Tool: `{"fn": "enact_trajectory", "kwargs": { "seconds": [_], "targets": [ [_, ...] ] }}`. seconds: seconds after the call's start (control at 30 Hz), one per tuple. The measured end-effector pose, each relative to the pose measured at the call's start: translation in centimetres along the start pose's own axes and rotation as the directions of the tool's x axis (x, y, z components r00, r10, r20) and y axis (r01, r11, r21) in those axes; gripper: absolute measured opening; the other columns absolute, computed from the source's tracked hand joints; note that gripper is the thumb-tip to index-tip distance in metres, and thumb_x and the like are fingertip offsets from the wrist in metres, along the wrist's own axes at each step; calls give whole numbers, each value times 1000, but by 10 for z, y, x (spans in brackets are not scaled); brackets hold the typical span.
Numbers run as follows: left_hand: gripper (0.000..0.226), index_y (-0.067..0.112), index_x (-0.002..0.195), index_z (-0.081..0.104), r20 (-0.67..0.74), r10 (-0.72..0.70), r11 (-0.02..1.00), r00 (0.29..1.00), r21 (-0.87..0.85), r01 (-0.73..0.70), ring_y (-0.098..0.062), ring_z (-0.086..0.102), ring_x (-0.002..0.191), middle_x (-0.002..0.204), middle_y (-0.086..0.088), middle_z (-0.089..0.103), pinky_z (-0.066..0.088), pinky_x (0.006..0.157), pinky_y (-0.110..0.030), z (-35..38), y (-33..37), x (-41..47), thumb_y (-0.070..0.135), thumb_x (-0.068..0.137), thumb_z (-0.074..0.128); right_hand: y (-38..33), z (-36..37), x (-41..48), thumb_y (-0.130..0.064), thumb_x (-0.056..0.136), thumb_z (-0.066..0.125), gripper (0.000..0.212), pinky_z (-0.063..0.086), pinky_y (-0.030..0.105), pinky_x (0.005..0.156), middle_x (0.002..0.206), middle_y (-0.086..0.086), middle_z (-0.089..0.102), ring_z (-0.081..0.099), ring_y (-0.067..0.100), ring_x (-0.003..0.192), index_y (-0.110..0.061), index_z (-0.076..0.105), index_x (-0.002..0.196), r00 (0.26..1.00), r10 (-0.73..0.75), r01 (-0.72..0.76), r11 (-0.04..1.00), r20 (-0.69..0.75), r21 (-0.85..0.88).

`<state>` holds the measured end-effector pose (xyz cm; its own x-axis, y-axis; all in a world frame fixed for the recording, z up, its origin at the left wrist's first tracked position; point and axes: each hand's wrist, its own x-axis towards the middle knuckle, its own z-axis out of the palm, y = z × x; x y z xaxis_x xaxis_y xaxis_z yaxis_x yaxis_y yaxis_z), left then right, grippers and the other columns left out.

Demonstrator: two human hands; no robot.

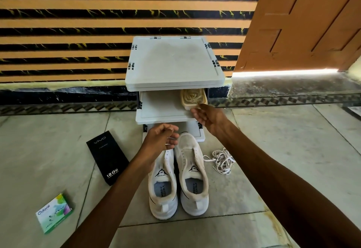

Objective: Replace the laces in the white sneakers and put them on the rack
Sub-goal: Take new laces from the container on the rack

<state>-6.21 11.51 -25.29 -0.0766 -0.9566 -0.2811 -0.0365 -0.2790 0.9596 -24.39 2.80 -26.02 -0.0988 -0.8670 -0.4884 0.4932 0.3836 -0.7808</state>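
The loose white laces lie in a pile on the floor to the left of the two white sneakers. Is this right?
No. In the head view the loose white laces lie in a pile on the floor to the right of the two white sneakers.

A wall (pixel 78 23) of orange and black, gold-veined stripes spans 9 to 12 o'clock. At 2 o'clock is an orange door (pixel 302 23) with bright light (pixel 283 71) beneath it. A grey tile floor (pixel 293 140) lies from 3 to 9 o'clock, with a patterned border (pixel 68 108) along the wall.
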Motion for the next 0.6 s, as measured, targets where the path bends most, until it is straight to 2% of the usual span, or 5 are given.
{"fn": "enact_trajectory", "kwargs": {
  "seconds": [0.1, 0.2, 0.3, 0.37, 0.6],
  "targets": [
    [20, 10, 102, 66, 4, -20, 1000, 1000, -6, 20, -16, 65, 76, 84, -3, 69, 53, 69, -23, 2, -5, -3, 13, 102, 46, 10, -21, -14, -11, 95, 61, 11, 56, 22, 63, 85, 15, 73, 67, 14, 62, -1, 66, 96, 998, -35, 30, 996, -54, -86],
    [20, 12, 98, 66, 17, -38, 999, 999, 6, 38, -15, 65, 73, 85, -5, 69, 53, 68, -23, 6, -13, -6, 12, 101, 45, 27, -55, -28, -3, 90, 61, 9, 51, 20, 59, 76, 10, 70, 61, 15, 62, -5, 69, 85, 987, -135, 89, 915, -91, -393],
    [20, 9, 98, 65, 45, -76, 997, 996, 39, 74, -13, 65, 67, 83, -6, 67, 52, 62, -20, 17, -24, -8, 11, 102, 45, 49, -94, -34, -6, 85, 67, 10, 54, 23, 71, 81, 4, 72, 65, 16, 71, -13, 73, 83, 980, -192, 139, 504, 47, -852],
    [19, 6, 100, 63, 56, -109, 993, 992, 42, 107, -15, 64, 66, 82, -7, 66, 52, 60, -20, 24, -29, -10, 10, 102, 45, 64, -113, -34, -10, 82, 67, 13, 48, 22, 75, 89, 1, 74, 67, 15, 83, -16, 75, 90, 973, -175, 183, 200, 148, -963],
    [21, 9, 94, 63, 80, -146, 985, 986, 101, 138, -16, 62, 67, 82, -8, 65, 49, 58, -19, 39, -39, -17, 8, 101, 43, 98, -153, -30, -12, 85, 57, 36, 52, 37, 68, 125, 8, 55, 60, 33, 102, -21, 58, 120, 944, -184, 229, -241, 276, -943]
  ]
}}
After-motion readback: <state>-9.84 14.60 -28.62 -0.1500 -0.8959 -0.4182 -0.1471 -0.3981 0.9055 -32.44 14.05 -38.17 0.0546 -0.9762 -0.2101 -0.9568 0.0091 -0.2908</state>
